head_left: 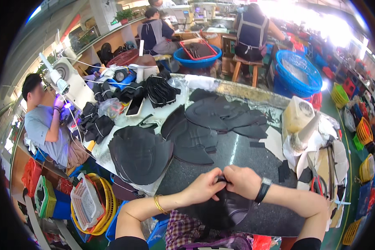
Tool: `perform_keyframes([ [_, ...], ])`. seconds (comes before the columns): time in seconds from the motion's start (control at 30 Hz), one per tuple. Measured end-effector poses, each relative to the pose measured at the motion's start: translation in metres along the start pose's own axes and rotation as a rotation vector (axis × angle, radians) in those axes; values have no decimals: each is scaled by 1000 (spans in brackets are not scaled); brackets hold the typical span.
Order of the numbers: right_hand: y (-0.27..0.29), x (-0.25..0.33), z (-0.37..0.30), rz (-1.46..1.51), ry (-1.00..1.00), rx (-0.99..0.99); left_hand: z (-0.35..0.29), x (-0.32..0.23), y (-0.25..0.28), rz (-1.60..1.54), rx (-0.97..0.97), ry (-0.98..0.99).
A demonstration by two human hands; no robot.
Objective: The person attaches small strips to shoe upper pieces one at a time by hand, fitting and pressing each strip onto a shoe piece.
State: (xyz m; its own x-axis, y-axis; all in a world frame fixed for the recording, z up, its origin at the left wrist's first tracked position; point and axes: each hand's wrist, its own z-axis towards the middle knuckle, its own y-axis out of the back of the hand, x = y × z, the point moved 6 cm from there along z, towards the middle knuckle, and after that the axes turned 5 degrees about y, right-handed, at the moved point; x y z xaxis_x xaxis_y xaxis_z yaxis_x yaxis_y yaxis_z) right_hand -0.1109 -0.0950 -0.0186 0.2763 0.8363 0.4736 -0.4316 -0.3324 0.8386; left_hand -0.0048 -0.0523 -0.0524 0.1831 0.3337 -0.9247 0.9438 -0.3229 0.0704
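Black speckled tabletop (246,162): spread before a worker seen from above, beneath dark molded pieces and work supplies.
Piled dark panels (208,116): overlapping on the far side, curved edges fanned out.
Broad dark panel (139,156): lying to the left, near the pile.
Held dark panel (239,210): at the near edge, directly below the worker's hands, its upper edge pinched.
Left hand (204,187) and right hand (242,182): side by side, fingers bent, both gripping that panel.
Smartphone (135,106): beyond the broad panel.
Red-handled scissors (324,184): beside the right forearm.
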Motion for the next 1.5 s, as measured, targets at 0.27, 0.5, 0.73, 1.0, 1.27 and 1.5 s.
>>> perform_keyframes([
  [0.27, 19, 15, -7, -39, 24, 48, -6, -12, -2, -67, 67, -79],
  [0.5, 23, 51, -22, -390, 281, -116, 5, 23, -14, -660, 639, 284],
  [0.73, 34, 59, -36, -354, 388, -213, 8, 12, -14, -560, 667, 261],
  [1.0, 47, 37, -24, -81, 241, -168, 4, -4, -20, -322, 584, 270],
  [1.27, 41, 38, -28, 24, 186, -217, -10, 4, -20, -493, 378, 294],
  [1.5, 27, -10, -20, 484, -193, -139, -10, -8, -11, -253, 290, 98],
])
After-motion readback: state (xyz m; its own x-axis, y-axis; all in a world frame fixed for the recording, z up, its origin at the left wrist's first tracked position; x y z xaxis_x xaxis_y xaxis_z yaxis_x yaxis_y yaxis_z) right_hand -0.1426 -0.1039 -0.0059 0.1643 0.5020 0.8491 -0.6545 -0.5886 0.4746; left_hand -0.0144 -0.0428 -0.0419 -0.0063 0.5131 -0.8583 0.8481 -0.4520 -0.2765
